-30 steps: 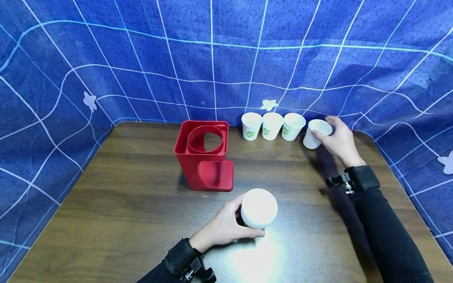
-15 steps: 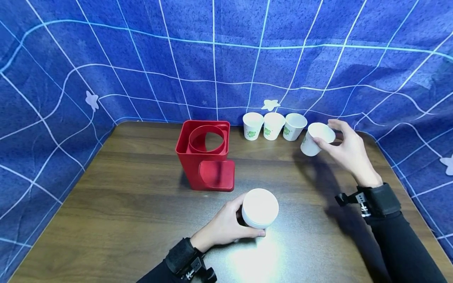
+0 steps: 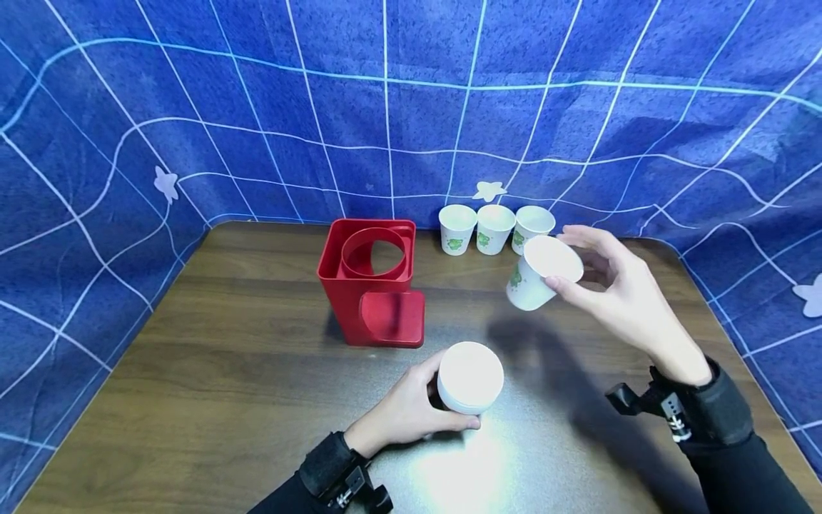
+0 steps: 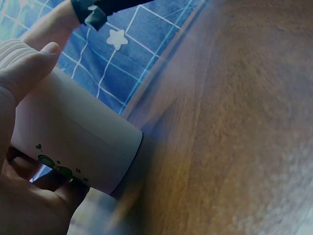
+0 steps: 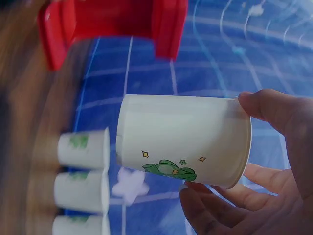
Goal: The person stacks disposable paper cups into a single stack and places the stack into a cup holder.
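Note:
My right hand (image 3: 613, 285) pinches a white paper cup (image 3: 539, 275) with a green print by its rim and holds it tilted in the air above the table; the cup (image 5: 181, 142) fills the right wrist view. My left hand (image 3: 411, 410) grips a white paper cup (image 3: 470, 377) standing on the wooden table (image 3: 225, 371) near the front, and the cup (image 4: 78, 147) shows in the left wrist view with fingers (image 4: 29, 73) curled round it. A red plastic holder (image 3: 372, 282) with a round opening stands left of centre.
Three more white paper cups (image 3: 494, 227) stand in a row at the table's back edge. A blue cloth with a white grid (image 3: 411, 107) walls the table on the back and both sides.
My right hand has lifted its cup off the table at the back right and carried it left and toward me, tilting it. The left hand and its cup have not moved.

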### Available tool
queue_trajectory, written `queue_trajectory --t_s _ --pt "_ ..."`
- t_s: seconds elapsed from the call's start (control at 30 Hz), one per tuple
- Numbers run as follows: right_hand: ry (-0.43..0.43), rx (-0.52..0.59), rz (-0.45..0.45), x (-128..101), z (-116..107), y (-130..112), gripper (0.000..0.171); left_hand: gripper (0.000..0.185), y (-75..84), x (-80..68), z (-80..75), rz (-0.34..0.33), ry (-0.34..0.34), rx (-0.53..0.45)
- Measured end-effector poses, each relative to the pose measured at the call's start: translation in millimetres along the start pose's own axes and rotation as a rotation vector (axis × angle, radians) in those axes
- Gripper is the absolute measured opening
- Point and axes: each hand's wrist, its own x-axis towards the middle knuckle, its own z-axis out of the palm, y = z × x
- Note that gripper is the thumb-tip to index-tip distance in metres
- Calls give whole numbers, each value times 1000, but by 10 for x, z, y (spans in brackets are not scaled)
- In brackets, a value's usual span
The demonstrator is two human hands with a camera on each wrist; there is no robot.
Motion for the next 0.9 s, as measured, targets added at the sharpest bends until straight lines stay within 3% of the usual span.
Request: queue_trajectory --t_s 0.43,0.63,0.9 --pt "-196 27 -268 -260 188 -603 82 84 11 1 -5 17 -2 -10" --pt "-285 -4 -332 -336 304 -638 84 76 2 3 -9 41 -10 24" --pt "-346 -51 -332 -410 444 -556 78 76 -6 1 -11 36 -9 62"
